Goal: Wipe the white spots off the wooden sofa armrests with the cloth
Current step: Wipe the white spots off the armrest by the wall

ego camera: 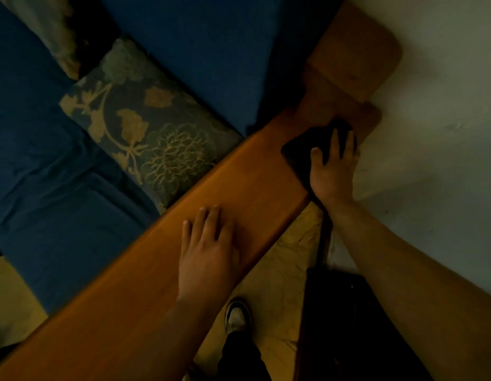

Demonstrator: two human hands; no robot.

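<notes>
Left hand (208, 251) flat on armrest (238, 185); right hand (332, 166) spread, pressing dark cloth (302, 147) onto armrest.

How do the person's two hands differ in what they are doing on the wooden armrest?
The right hand presses a dark cloth onto the wooden armrest; the left hand lies on bare wood and holds nothing. The right hand is at the far end by the wall; the left hand sits nearer the person. Both lie palm down with fingers fairly straight.
</notes>
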